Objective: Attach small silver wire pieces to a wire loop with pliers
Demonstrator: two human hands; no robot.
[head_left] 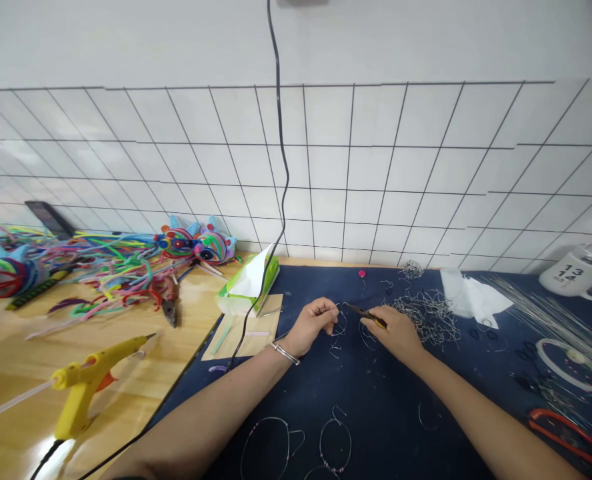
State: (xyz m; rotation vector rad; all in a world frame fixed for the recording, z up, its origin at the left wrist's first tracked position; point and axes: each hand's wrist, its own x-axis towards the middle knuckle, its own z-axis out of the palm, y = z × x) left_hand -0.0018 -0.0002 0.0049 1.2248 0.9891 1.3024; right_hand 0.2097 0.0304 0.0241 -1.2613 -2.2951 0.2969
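My left hand (312, 325) is closed, pinching a thin bent piece of silver wire (341, 325) over a dark blue cloth mat (376, 400). My right hand (397, 331) is closed round small pliers (369, 313) with yellow-and-black handles; their tip points left at the wire. A silver bracelet sits on my left wrist. Just right of my right hand lies a tangled pile of bent wire pieces (429, 317).
Two finished wire hoops with beads (335, 447) lie near me on the mat. A yellow glue gun (89, 383) and cutters (170, 310) rest on the wooden table at left, beside coloured strips (101, 267). A tissue pack (251, 283), hanging black cable (279, 167), white mug (573, 273), straight wires (551, 313).
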